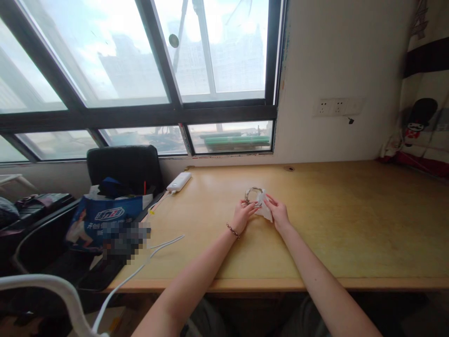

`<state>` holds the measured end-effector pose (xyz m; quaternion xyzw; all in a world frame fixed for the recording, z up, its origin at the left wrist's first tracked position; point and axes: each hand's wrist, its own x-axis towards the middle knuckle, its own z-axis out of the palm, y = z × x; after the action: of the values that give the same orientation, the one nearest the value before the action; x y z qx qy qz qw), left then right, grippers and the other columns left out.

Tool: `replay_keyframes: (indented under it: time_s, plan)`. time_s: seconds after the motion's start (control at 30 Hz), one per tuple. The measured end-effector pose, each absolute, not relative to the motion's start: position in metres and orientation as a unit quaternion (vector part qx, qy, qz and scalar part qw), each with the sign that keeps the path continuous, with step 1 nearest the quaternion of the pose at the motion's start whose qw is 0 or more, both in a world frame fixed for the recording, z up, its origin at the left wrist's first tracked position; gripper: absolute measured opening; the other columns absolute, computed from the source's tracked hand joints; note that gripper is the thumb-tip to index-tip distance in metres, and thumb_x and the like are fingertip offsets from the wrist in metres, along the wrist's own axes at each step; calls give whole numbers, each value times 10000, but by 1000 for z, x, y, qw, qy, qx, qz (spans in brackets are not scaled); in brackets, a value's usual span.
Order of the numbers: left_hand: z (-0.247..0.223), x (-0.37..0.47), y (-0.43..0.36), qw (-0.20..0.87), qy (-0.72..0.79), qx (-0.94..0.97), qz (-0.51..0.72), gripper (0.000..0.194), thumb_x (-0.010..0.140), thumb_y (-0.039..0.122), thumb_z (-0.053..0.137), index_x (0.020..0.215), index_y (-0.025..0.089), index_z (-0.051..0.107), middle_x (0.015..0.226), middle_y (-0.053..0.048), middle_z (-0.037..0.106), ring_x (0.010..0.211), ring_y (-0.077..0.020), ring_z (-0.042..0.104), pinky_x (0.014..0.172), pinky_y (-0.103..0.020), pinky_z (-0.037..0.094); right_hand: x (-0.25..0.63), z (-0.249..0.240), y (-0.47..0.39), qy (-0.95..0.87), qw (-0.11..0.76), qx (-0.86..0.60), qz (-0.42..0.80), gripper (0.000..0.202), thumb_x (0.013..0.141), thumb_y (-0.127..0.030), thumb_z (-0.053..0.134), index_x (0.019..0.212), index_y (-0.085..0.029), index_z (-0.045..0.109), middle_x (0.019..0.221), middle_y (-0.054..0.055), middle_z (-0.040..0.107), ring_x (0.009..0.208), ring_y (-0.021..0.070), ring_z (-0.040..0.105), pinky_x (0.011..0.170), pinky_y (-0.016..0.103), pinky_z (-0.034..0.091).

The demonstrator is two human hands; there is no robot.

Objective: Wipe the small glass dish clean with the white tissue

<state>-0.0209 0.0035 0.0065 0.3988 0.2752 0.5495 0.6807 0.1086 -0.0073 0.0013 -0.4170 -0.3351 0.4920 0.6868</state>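
Just above the middle of the wooden desk [336, 224], my left hand [242, 217] grips a twisted, ring-shaped bangle [251, 191], brownish and silvery in colour. The fingers close round its lower edge, and a braided bracelet [233, 230] circles that wrist. My right hand [278, 213] pinches a crumpled white tissue [265, 214] between thumb and fingers. The tissue lies against the right side of the bangle, hiding part of the ring. Both hands are close together, fingertips nearly meeting.
A white power bank [179, 181] with a cable lies at the desk's back left. Another white cable [150, 256] crosses the left edge. A black chair [124, 164] holds a blue bag [105, 215]. Wall sockets [331, 107] are at the back right.
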Motion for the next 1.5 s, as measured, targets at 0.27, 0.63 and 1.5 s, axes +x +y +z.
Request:
replay_keyframes:
  time_s: [0.27, 0.63, 1.5]
  plan:
    - [3, -19, 1, 595, 312, 515, 532, 409, 574, 257, 706, 809, 135, 394, 873, -98, 631, 809, -196, 603, 745, -352, 465, 111, 3, -13, -454, 578, -537, 413, 394, 645, -445, 563, 840, -113, 648, 735, 59, 665, 640, 174, 590, 553, 242, 429]
    - [11, -18, -6, 625, 346, 517, 472, 347, 662, 391, 603, 760, 165, 358, 673, -22, 608, 613, -165, 620, 576, -328, 521, 112, 16, -25, -605, 423, -674, -4, 375, 840, -345, 314, 757, -144, 619, 679, 85, 634, 602, 138, 546, 564, 212, 318]
    - [16, -24, -3, 529, 329, 612, 487, 451, 734, 528, 434, 832, 115, 588, 673, -30, 571, 592, -109, 512, 547, -206, 416, 107, 11, -19, -583, 364, -716, 124, 382, 811, -367, 362, 765, -121, 651, 742, 137, 654, 693, 185, 591, 577, 225, 372]
